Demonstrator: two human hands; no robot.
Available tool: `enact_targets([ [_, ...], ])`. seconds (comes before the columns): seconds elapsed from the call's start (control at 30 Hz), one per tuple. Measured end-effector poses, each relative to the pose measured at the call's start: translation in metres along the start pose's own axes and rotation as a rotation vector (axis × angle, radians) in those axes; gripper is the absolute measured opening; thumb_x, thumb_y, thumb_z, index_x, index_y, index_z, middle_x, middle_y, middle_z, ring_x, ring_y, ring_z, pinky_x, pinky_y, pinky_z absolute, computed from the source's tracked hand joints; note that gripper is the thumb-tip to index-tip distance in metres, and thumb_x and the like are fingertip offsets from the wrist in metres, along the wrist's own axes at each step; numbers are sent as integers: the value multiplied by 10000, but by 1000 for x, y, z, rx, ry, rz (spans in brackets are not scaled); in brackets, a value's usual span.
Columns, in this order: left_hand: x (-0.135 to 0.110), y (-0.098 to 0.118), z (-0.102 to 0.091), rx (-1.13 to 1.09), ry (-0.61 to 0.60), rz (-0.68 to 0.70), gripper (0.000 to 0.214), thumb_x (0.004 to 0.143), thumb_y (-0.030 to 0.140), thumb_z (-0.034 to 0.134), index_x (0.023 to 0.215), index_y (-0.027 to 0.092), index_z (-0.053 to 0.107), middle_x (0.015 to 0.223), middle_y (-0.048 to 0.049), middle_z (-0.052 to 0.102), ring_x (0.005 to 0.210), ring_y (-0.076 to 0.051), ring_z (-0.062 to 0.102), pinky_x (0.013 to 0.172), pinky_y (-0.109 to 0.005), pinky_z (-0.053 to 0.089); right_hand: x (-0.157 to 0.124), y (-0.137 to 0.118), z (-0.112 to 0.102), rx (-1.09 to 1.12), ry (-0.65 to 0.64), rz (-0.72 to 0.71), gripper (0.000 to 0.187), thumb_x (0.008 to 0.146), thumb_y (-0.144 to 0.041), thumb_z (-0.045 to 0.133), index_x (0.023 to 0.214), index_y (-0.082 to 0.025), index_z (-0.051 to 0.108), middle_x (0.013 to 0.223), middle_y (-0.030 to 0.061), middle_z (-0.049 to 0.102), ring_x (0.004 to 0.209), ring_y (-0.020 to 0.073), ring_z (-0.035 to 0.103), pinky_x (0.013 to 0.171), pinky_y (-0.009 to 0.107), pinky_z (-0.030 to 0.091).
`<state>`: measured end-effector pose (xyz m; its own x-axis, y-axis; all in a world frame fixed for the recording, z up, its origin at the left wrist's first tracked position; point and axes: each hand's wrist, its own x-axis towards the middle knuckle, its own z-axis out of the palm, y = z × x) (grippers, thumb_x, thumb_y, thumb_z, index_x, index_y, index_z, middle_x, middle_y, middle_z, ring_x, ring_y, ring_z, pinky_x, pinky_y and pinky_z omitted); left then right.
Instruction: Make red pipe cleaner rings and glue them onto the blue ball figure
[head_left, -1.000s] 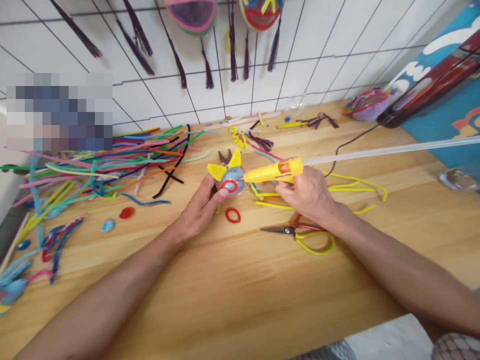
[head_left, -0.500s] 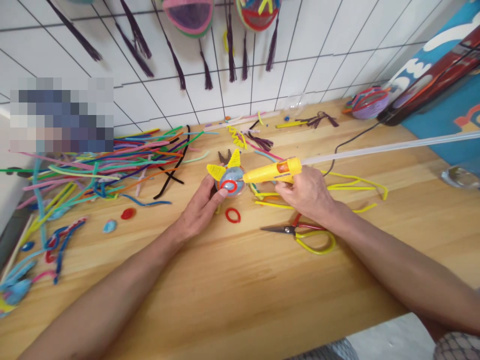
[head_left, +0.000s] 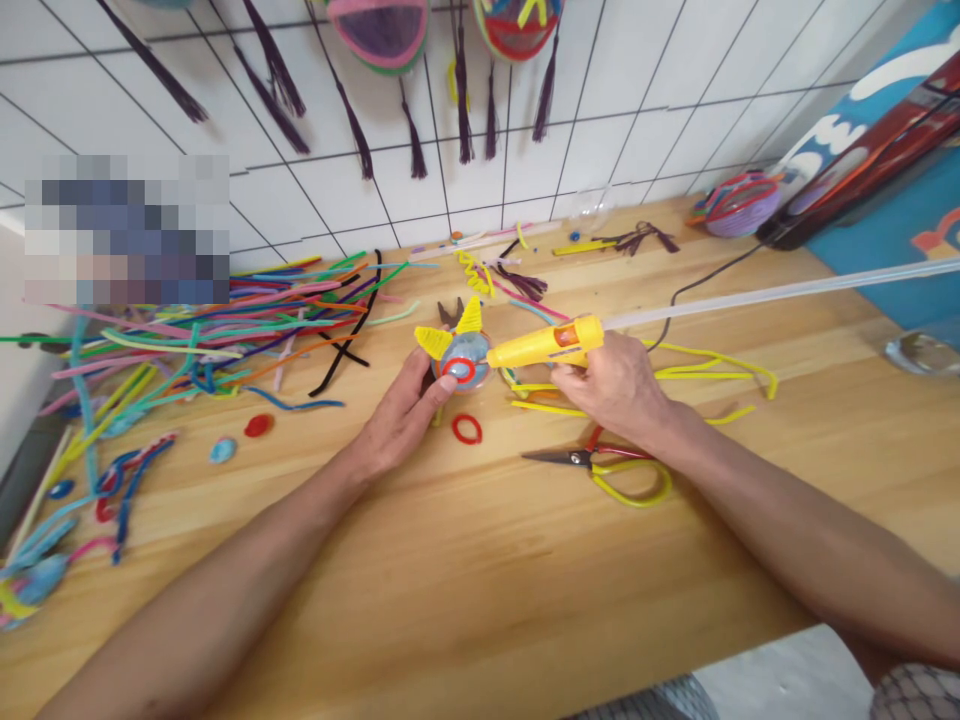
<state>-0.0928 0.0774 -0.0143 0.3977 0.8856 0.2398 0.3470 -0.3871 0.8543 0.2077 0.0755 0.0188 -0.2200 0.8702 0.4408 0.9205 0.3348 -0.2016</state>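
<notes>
My left hand [head_left: 401, 415] grips a small blue craft ball [head_left: 463, 352] that has yellow fuzzy fins on top and a red ring on its front. My right hand [head_left: 616, 385] is closed around a yellow glue gun [head_left: 546, 343], its nozzle touching the ball's right side. A long clear glue stick [head_left: 772, 294] sticks out of the gun's back toward the right. A loose red pipe-cleaner ring [head_left: 466, 429] lies on the wooden table [head_left: 480, 570] just below the ball.
Scissors with red and yellow handles [head_left: 607, 468] lie below my right hand. A heap of coloured pipe cleaners [head_left: 202, 325] covers the table's left. Yellow pipe cleaners [head_left: 712, 375] and a black cord [head_left: 705, 280] lie to the right. Tasselled crafts hang on the tiled wall [head_left: 465, 90].
</notes>
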Motion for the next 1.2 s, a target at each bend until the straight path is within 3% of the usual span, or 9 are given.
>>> enact_targets([
  [0.5,1,5,-1,19,2,-8,439,1112,614,540,1321,234,603,1329,-105,677,1230,-279,612,1165,-479,494,-1,2,1,-5,-17,1,97,814,-254,577,756,-208,639,674,79,654,610,213,556,621,338,351],
  [1.2,0,5,-1,47,27,-3,409,1118,628,519,1140,230,607,1028,-41,605,922,-210,545,864,-378,520,-1,4,1,4,7,-21,89,807,-242,558,793,-205,638,709,82,674,634,214,567,627,337,356],
])
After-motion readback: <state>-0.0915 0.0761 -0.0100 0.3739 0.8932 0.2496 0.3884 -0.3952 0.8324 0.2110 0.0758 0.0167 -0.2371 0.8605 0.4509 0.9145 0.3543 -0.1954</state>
